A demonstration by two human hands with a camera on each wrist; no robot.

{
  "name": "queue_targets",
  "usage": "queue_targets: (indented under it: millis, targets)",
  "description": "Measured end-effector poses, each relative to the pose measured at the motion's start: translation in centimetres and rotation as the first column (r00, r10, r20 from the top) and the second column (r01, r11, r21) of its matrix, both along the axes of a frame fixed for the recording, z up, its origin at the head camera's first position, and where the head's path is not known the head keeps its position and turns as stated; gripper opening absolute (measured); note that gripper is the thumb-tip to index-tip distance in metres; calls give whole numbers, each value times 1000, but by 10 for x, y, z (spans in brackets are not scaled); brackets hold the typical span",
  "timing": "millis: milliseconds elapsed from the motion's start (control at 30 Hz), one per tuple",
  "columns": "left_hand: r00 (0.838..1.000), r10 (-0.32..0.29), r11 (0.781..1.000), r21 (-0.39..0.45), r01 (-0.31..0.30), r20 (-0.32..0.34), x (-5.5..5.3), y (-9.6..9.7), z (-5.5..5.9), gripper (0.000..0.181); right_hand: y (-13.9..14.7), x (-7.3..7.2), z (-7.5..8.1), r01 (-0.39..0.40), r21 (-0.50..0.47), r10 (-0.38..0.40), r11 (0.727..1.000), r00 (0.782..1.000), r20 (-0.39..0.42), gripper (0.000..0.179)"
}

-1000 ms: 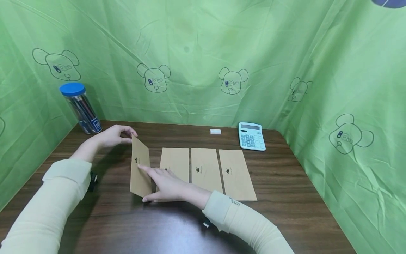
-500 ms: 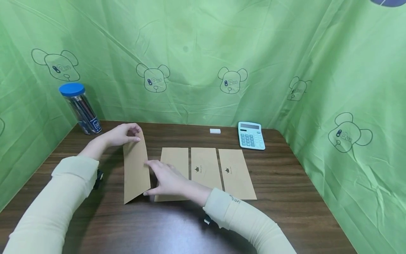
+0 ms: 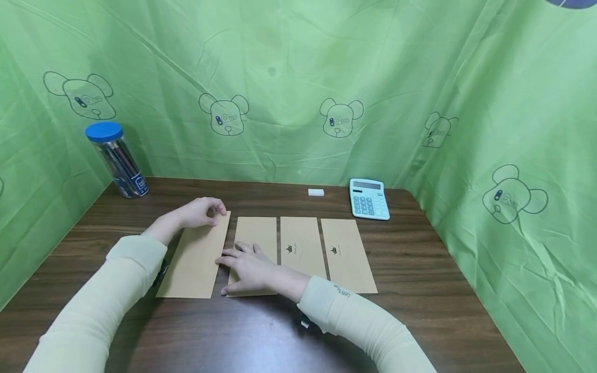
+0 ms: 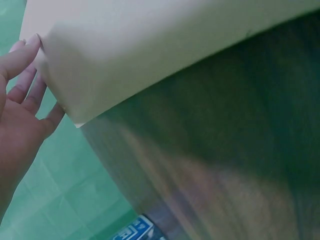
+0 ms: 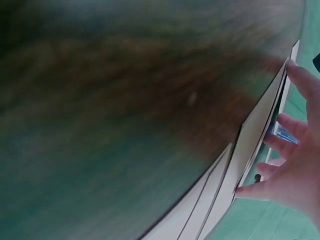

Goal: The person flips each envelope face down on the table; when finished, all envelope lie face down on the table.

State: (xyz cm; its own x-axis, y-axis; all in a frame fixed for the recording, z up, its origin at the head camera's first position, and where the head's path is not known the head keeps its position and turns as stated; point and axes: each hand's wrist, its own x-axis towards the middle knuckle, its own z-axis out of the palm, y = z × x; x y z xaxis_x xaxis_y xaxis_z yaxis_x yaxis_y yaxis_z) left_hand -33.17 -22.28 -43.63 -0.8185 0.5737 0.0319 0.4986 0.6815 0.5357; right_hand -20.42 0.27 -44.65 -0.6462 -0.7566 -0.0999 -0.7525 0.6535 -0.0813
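At the left of a row lies a tan kraft-paper envelope (image 3: 196, 264), its blank side up. My left hand (image 3: 201, 212) pinches its far edge near the right corner; in the left wrist view the thumb lies over that edge, fingers behind. My right hand (image 3: 252, 270) spreads its fingers over the second envelope (image 3: 258, 230), the fingertips right at its left side and the thumb at its near left corner. The third envelope (image 3: 303, 259) and the fourth envelope (image 3: 347, 264) lie flat alongside, each with a small printed crown.
A blue-lidded clear canister (image 3: 118, 160) stands at the back left. Toward the back right are a white eraser-like block (image 3: 316, 192) and a light blue calculator (image 3: 369, 199). Green curtain (image 3: 280, 145) encloses the dark wooden table (image 3: 261, 331) behind and at the sides.
My left hand has turned the leftmost envelope from standing on edge, crown outward, down to lying blank side up, and shifted right. My right hand has let go of its edge and spread out.
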Motion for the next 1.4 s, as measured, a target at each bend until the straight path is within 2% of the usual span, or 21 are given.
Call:
queue_targets:
  millis: [133, 233, 433, 600, 800, 967, 1100, 1233, 1400]
  targets:
    - [999, 36, 999, -26, -37, -24, 2, -2, -13, 22, 0, 0, -2, -15, 12, 15, 1000, 1000, 5, 72]
    - [997, 44, 998, -30, -46, -58, 3, -5, -17, 20, 1, 0, 0, -28, 1, 28, 1000, 1000, 5, 70]
    - [993, 23, 998, -61, -30, -112, 3, -6, -19, 16, 7, -1, 5, -58, -6, 58, 998, 998, 13, 69]
    - [996, 33, 996, -83, -39, -78, 5, -2, -15, 17, 25, 0, 8, -95, -36, 95, 995, 995, 3, 70]
    - [995, 86, 985, -143, -93, -58, 12, 10, -8, 44, 53, 1, 10, -98, -46, 97, 994, 995, -17, 71]
    - [994, 105, 985, -133, -110, -38, 20, 28, -4, 68, 74, 3, 7, -55, -37, 55, 998, 998, 3, 76]
    - [997, 63, 986, -151, -69, -46, 24, 42, -9, 84, 90, 4, 5, 5, -27, -4, 1000, 1000, 25, 79]
    - [999, -2, 985, -173, -5, -42, 24, 49, -16, 96, 99, 5, 5, 25, -9, -25, 1000, 999, 32, 79]
    - [998, -27, 984, -177, 17, -54, 24, 54, -18, 94, 103, 5, 3, 25, 0, -25, 1000, 999, 29, 78]
